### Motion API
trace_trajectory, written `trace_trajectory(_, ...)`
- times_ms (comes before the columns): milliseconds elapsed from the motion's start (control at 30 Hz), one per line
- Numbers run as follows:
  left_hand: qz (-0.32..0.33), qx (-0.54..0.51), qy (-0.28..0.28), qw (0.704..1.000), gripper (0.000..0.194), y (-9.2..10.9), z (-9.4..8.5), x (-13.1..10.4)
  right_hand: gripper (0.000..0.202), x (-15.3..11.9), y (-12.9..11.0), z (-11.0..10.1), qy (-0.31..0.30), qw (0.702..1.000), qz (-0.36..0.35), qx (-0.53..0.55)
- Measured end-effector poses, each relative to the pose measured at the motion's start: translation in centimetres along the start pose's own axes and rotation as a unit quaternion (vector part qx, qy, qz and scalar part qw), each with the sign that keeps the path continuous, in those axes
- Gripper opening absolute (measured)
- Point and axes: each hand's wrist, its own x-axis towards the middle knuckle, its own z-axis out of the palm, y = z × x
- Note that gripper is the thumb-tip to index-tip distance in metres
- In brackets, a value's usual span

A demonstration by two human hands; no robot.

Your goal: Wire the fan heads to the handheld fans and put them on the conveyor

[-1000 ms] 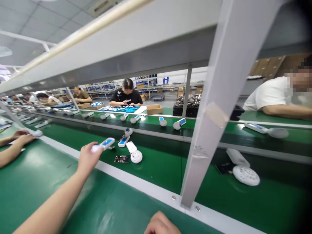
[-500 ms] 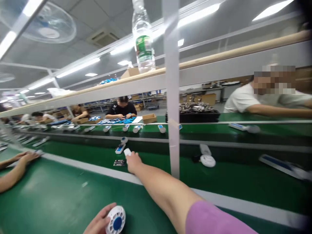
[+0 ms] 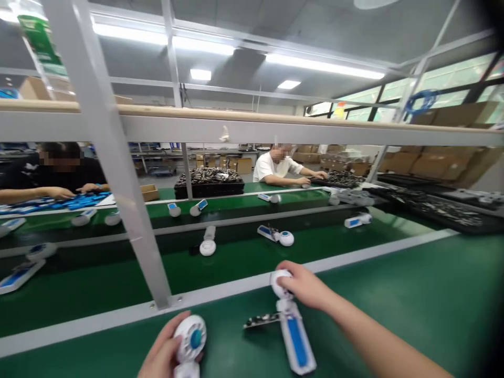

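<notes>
My left hand [image 3: 167, 346] is closed around a white round-headed unit [image 3: 191, 336] with slots around a blue-green centre; its lower part runs out of frame. My right hand [image 3: 301, 283] grips the round head of another white unit [image 3: 298, 338], whose long handle has a blue inside and points toward me. A small circuit board [image 3: 262, 320] sticks out from the left of that handle. Both hands are over the near green work surface [image 3: 394, 310], the right one by the pale strip along its far side.
Several similar white units [image 3: 286, 238] lie on the green conveyor beyond the strip. A slanted metal post [image 3: 129, 205] rises at left, joining a shelf beam [image 3: 244, 126]. Opposite, one person [image 3: 271, 168] in white and one [image 3: 59, 173] in black work near black trays of parts [image 3: 208, 184].
The view has swung right. My right hand has come back from the conveyor, where it held a white piece, and now grips a unit at the near surface. My left hand still holds its unit.
</notes>
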Motion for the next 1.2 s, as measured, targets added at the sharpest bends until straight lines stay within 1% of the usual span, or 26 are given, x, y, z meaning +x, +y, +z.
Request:
trace_trajectory(67, 0.048, 0.062, -0.051, 0.996, 0.050, -1.0, 7.6, 0.7, 0.023, 0.2, 5.5, -3.5, 0.001, 0.999, 0.035, -0.028)
trace_trajectory(100, 0.080, 0.090, -0.082, 0.989, 0.047, -1.7, 11.4, 1.1, 0.024, 0.2, 7.7, -5.0, 0.000, 0.998, 0.048, -0.042)
trace_trajectory(133, 0.118, 0.124, -0.102, 0.980, 0.046, -2.6, 15.2, 1.7, 0.024, 0.1, 9.7, -6.4, 0.001, 0.997, 0.061, -0.057)
trace_trajectory(200, 0.141, 0.147, -0.131, 0.970, 0.045, -4.4, 22.2, 2.9, 0.026, 0.1, 12.7, -8.8, 0.011, 0.993, 0.084, -0.087)
trace_trajectory(233, 0.154, 0.159, -0.138, 0.965, 0.045, -5.3, 25.3, 3.5, 0.027, 0.2, 13.9, -9.8, 0.021, 0.990, 0.095, -0.101)
trace_trajectory(300, 0.176, 0.196, -0.142, 0.954, 0.046, -6.9, 30.4, 4.5, 0.036, 0.8, 15.2, -11.4, 0.048, 0.984, 0.111, -0.129)
trace_trajectory(333, 0.190, 0.220, -0.144, 0.946, 0.046, -7.4, 32.3, 4.9, 0.042, 1.4, 15.4, -11.9, 0.064, 0.981, 0.115, -0.143)
trace_trajectory(367, 0.205, 0.247, -0.145, 0.936, 0.045, -7.6, 33.7, 5.1, 0.046, 2.2, 15.3, -12.3, 0.079, 0.978, 0.114, -0.154)
trace_trajectory(400, 0.222, 0.276, -0.145, 0.924, 0.043, -7.4, 34.4, 5.4, 0.049, 3.3, 14.9, -12.5, 0.091, 0.976, 0.108, -0.165)
trace_trajectory(433, 0.243, 0.306, -0.142, 0.909, 0.042, -6.9, 34.5, 5.7, 0.051, 4.6, 14.2, -12.4, 0.101, 0.975, 0.096, -0.173)
trace_trajectory(467, 0.266, 0.337, -0.134, 0.893, 0.043, -5.8, 33.9, 6.1, 0.050, 6.0, 13.3, -12.0, 0.105, 0.975, 0.080, -0.178)
trace_trajectory(500, 0.289, 0.367, -0.119, 0.876, 0.044, -4.3, 32.7, 6.6, 0.048, 7.6, 12.3, -11.4, 0.099, 0.977, 0.063, -0.180)
trace_trajectory(533, 0.313, 0.398, -0.093, 0.858, 0.048, -2.4, 31.0, 7.3, 0.048, 9.2, 11.1, -10.5, 0.091, 0.978, 0.051, -0.182)
trace_trajectory(600, 0.334, 0.462, -0.017, 0.822, 0.052, 2.4, 26.2, 9.1, 0.052, 12.2, 8.8, -8.3, 0.063, 0.981, 0.037, -0.182)
trace_trajectory(633, 0.329, 0.494, 0.031, 0.804, 0.054, 5.0, 23.5, 10.0, 0.052, 13.5, 7.6, -7.0, 0.047, 0.982, 0.035, -0.181)
trace_trajectory(667, 0.313, 0.525, 0.080, 0.787, 0.056, 7.4, 20.8, 10.9, 0.046, 14.5, 6.4, -5.8, 0.030, 0.983, 0.033, -0.180)
trace_trajectory(733, 0.253, 0.585, 0.160, 0.754, 0.053, 11.3, 16.2, 12.2, 0.037, 15.9, 4.1, -3.8, 0.002, 0.983, 0.028, -0.180)
trace_trajectory(767, 0.219, 0.610, 0.185, 0.738, 0.046, 12.5, 14.5, 12.6, 0.034, 16.3, 3.1, -3.2, -0.009, 0.983, 0.024, -0.181)
trace_trajectory(800, 0.195, 0.633, 0.200, 0.722, 0.039, 13.2, 13.2, 13.0, 0.033, 16.5, 2.3, -2.8, -0.016, 0.983, 0.016, -0.182)
trace_trajectory(867, 0.167, 0.671, 0.210, 0.691, 0.032, 13.5, 12.0, 13.4, 0.032, 16.4, 1.4, -3.3, -0.015, 0.982, -0.002, -0.187)
trace_trajectory(933, 0.177, 0.701, 0.202, 0.660, 0.035, 13.1, 12.3, 13.3, 0.033, 15.7, 1.9, -5.5, 0.008, 0.981, -0.020, -0.194)
trace_trajectory(1000, 0.206, 0.722, 0.186, 0.633, 0.042, 12.9, 13.4, 12.3, 0.037, 14.4, 4.0, -9.2, 0.043, 0.978, -0.032, -0.201)
trace_trajectory(1067, 0.244, 0.732, 0.168, 0.614, 0.050, 13.6, 14.5, 10.5, 0.051, 12.3, 7.2, -14.0, 0.064, 0.976, -0.033, -0.205)
trace_trajectory(1133, 0.283, 0.731, 0.148, 0.603, 0.062, 14.8, 15.5, 8.1, 0.056, 9.5, 11.1, -19.0, 0.066, 0.976, -0.022, -0.207)
trace_trajectory(1167, 0.316, 0.728, 0.131, 0.594, 0.066, 15.3, 16.0, 6.9, 0.056, 8.1, 13.2, -21.2, 0.057, 0.976, -0.012, -0.208)
trace_trajectory(1200, 0.301, 0.729, 0.105, 0.606, 0.066, 15.5, 16.6, 5.8, 0.056, 6.6, 15.1, -23.0, 0.043, 0.978, -0.001, -0.206)
